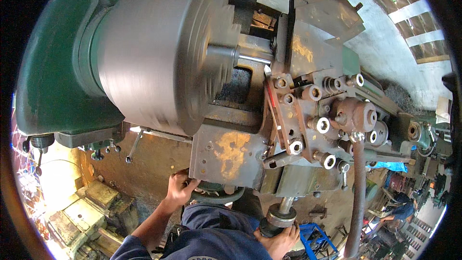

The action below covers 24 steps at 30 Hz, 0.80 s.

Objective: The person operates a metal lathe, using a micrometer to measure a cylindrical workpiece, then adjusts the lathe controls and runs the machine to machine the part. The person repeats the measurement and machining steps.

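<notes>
A large lathe chuck (144, 53) is blurred by spinning. A shiny round metal bar (255, 58) sticks out of it to the right. Close to the bar is the tip of a cutting tool (268, 71), clamped in the tool post (308, 115) with several bolts. My left hand (180, 188) is closed at the left rim of a dark handwheel (219, 196) below the carriage (226, 156). Lower right, my right hand (280, 243) is closed around the black cross-slide handwheel (275, 221); part of its grip is hidden beneath the wheel.
A long brown lever (357, 197) hangs down from the tool post on the right. The green headstock (57, 67) fills the left. Oily machine parts (86, 212) stand lower left, a blue metal frame (317, 240) lower right. Another person (402, 207) bends down at far right.
</notes>
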Motion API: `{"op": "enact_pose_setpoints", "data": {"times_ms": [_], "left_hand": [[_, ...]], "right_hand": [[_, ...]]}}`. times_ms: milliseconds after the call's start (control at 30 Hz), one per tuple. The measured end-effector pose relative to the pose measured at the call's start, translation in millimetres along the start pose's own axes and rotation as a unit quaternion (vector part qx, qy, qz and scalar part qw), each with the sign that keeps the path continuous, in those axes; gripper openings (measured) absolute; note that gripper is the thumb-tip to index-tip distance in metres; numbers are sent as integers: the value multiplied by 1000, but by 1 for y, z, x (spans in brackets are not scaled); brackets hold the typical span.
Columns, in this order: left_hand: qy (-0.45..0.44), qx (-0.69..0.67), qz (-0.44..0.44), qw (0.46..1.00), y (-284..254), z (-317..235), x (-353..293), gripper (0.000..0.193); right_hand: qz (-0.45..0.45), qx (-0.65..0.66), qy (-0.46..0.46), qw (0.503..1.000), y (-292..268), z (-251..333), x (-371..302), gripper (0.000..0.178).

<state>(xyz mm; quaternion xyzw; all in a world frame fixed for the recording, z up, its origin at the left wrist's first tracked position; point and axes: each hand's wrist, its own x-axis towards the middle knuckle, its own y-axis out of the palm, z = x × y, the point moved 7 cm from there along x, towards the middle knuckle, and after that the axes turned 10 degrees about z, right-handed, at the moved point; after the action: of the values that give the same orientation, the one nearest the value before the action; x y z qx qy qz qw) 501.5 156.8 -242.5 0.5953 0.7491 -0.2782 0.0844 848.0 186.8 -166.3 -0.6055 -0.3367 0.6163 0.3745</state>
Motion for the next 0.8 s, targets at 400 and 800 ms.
{"op": "enact_pose_setpoints", "data": {"times_ms": [400,800], "left_hand": [[106,124,-3,987,5,42,-6,22],[-23,-198,-68,978,-5,103,-13,14]], "right_hand": [[3,96,7,995,2,-3,3,109],[80,203,3,976,3,-9,12,85]]}}
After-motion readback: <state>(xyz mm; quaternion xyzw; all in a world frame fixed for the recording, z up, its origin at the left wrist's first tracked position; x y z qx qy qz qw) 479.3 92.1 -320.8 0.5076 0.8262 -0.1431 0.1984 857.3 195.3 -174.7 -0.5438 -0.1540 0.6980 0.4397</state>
